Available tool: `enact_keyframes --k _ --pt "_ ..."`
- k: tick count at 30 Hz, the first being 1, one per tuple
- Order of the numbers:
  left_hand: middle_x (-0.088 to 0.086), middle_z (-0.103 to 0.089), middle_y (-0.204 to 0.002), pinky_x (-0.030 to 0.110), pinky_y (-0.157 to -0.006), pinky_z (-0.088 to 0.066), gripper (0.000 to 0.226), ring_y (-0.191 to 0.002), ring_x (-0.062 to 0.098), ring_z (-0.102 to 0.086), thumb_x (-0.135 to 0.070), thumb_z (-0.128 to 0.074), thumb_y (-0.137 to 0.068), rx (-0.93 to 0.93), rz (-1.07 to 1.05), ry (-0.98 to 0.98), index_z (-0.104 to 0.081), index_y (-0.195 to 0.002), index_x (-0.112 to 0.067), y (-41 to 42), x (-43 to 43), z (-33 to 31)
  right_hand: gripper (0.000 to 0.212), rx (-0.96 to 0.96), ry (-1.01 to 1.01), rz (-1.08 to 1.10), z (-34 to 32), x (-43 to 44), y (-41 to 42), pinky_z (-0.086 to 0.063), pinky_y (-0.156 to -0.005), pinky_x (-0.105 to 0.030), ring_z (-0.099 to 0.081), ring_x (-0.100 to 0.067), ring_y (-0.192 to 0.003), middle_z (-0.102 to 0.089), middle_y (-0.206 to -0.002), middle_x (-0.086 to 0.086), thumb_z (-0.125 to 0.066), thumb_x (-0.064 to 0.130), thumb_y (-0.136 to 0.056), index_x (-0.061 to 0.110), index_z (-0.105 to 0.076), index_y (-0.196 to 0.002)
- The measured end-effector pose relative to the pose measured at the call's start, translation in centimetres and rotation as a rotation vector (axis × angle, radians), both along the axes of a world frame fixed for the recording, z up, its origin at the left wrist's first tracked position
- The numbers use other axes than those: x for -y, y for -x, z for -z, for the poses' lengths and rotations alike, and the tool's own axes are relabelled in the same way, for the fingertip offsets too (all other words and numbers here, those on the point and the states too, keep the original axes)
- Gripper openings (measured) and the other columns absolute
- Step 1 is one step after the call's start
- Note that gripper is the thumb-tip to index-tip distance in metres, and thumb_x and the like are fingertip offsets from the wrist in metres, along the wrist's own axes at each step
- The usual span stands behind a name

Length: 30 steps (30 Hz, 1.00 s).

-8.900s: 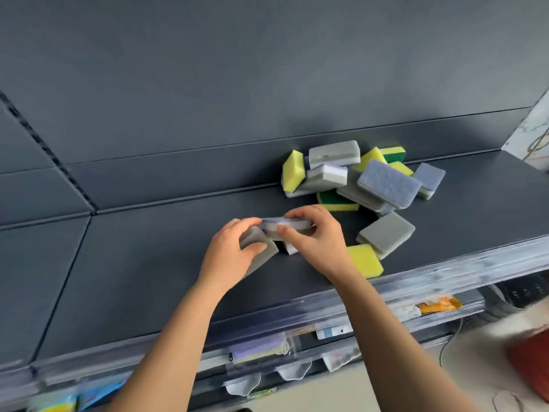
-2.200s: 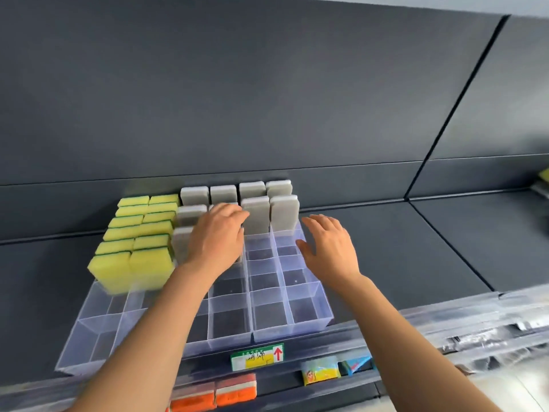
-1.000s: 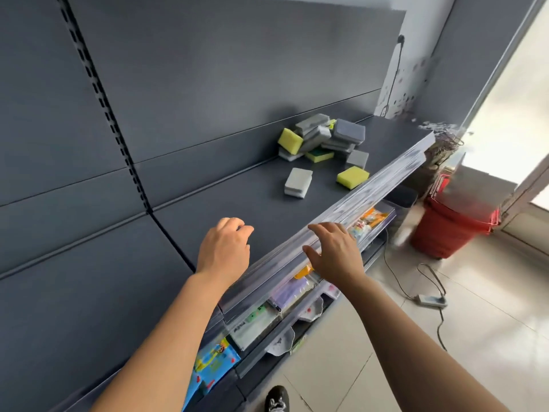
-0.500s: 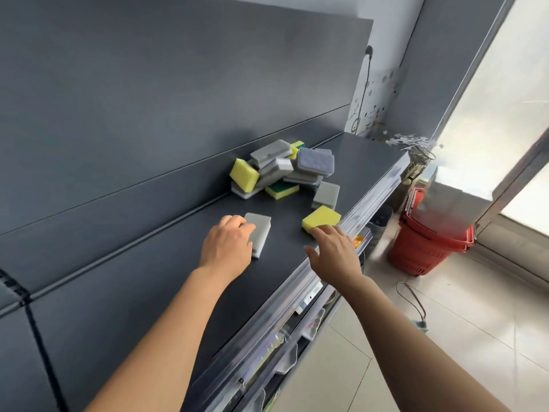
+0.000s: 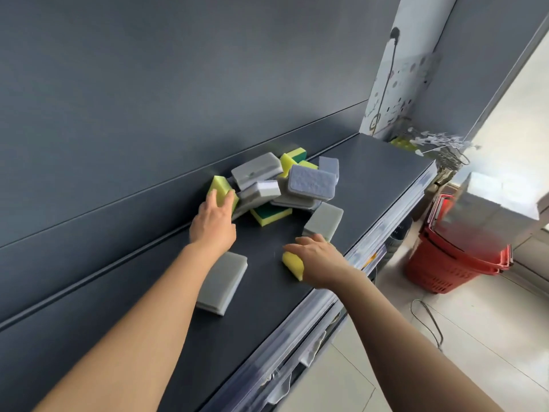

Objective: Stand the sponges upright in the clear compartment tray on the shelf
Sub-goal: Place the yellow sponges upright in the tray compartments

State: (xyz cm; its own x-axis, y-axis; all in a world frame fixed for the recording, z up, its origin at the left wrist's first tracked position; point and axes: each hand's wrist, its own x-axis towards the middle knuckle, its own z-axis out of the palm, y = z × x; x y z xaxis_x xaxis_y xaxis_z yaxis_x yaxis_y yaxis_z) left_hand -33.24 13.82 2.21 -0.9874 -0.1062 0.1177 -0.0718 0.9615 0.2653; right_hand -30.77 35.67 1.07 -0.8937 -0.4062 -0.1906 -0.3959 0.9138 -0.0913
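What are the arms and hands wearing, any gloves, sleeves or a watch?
Nothing visible. The left forearm and right forearm are bare to the frame edge, with no sleeve in view. The left hand and right hand are ungloved, with no watch, band or ring showing, though slight blur could hide something small.
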Motion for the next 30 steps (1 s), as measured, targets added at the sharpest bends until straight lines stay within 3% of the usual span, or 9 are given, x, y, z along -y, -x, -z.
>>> enact_keyframes --k 4,10,16,18,21,23,25,28,30 --pt "0.013 -0.023 -0.143 0.044 -0.086 -0.043 0.064 -0.111 0.036 -0.047 -0.012 -0.057 -0.088 0.031 -0.068 -0.071 -0.027 -0.143 -0.027 2.0 -0.9 0.5 0.057 0.019 -0.019 -0.07 -0.1 -0.2 2.2 -0.042 -0.091 -0.037 -0.036 -0.027 -0.116 -0.047 -0.127 -0.005 -0.059 0.018 -0.084 0.028 -0.038 -0.137" --pt "0.017 -0.045 -0.117 0.04 -0.066 -0.04 0.034 -0.087 0.039 -0.055 -0.004 -0.061 -0.083 -0.16 -0.233 -0.183 -0.045 -0.112 -0.008 2.6 -0.9 0.2 0.055 0.075 -0.059 -0.108 0.1 -0.3 4.5 -0.038 -0.086 -0.033 -0.04 -0.026 -0.108 -0.051 -0.113 -0.006 -0.062 0.054 -0.079 0.017 -0.054 -0.119" --pt "0.011 -0.04 -0.12 0.041 -0.071 -0.046 0.042 -0.078 0.035 -0.054 0.0 -0.047 -0.081 -0.332 -0.375 -0.37 -0.053 -0.118 -0.019 0.6 -0.6 -0.2 0.058 0.145 0.183 -0.121 0.3 0.5 5.7 -0.038 -0.077 -0.029 -0.045 -0.021 -0.102 -0.05 -0.106 0.0 -0.077 0.047 -0.068 0.02 -0.049 -0.111" --pt "0.008 -0.04 -0.123 0.032 -0.078 -0.045 0.031 -0.082 0.028 -0.056 -0.003 -0.047 -0.084 -0.385 -0.439 -0.457 -0.063 -0.107 -0.018 -0.4 0.1 -0.3 0.052 0.186 0.294 -0.105 0.2 1.1 5.8 -0.044 -0.076 -0.032 -0.051 -0.021 -0.098 -0.054 -0.102 0.003 -0.078 0.042 -0.068 0.022 -0.049 -0.107" --pt "0.006 -0.048 -0.121 0.015 -0.087 -0.035 0.02 -0.101 0.017 -0.053 -0.011 -0.053 -0.088 -0.415 -0.492 -0.553 -0.071 -0.096 -0.014 -1.9 1.1 -0.2 0.054 0.221 0.473 -0.105 -0.2 1.9 5.7 -0.047 -0.085 -0.037 -0.054 -0.018 -0.101 -0.058 -0.108 0.005 -0.077 0.04 -0.07 0.026 -0.051 -0.116" --pt "-0.001 -0.05 -0.118 0.028 -0.096 -0.043 0.018 -0.106 0.02 -0.054 -0.014 -0.061 -0.084 -0.39 -0.515 -0.706 -0.07 -0.099 -0.019 -3.3 1.6 -0.4 0.056 0.227 0.579 -0.131 -0.6 2.4 5.5 -0.047 -0.083 -0.034 -0.054 -0.017 -0.1 -0.058 -0.107 0.006 -0.075 0.039 -0.072 0.03 -0.051 -0.122" --pt "-0.007 -0.048 -0.116 0.035 -0.091 -0.048 0.035 -0.103 0.016 -0.055 -0.008 -0.067 -0.075 -0.343 -0.542 -0.826 -0.066 -0.103 -0.029 -4.9 2.1 -0.6 0.055 0.243 0.669 -0.168 -0.9 3.1 5.0 -0.045 -0.077 -0.03 -0.054 -0.013 -0.094 -0.056 -0.1 0.009 -0.074 0.04 -0.074 0.031 -0.051 -0.122" --pt "-0.004 -0.049 -0.119 0.02 -0.069 -0.045 0.056 -0.095 0.014 -0.054 0.006 -0.062 -0.07 -0.314 -0.569 -0.848 -0.061 -0.107 -0.036 -7.4 2.7 -0.6 0.052 0.273 0.776 -0.218 -1.1 4.9 4.0 -0.041 -0.074 -0.025 -0.051 -0.008 -0.088 -0.052 -0.092 0.014 -0.074 0.039 -0.075 0.029 -0.054 -0.121" --pt "0.003 -0.055 -0.115 0.017 -0.06 -0.044 0.053 -0.083 0.016 -0.059 0.006 -0.061 -0.074 -0.368 -0.579 -0.851 -0.059 -0.102 -0.038 -9.2 3.3 -0.5 0.047 0.324 0.887 -0.221 -1.1 6.2 3.0 -0.045 -0.074 -0.027 -0.054 -0.011 -0.085 -0.053 -0.088 0.013 -0.073 0.037 -0.077 0.028 -0.055 -0.119"
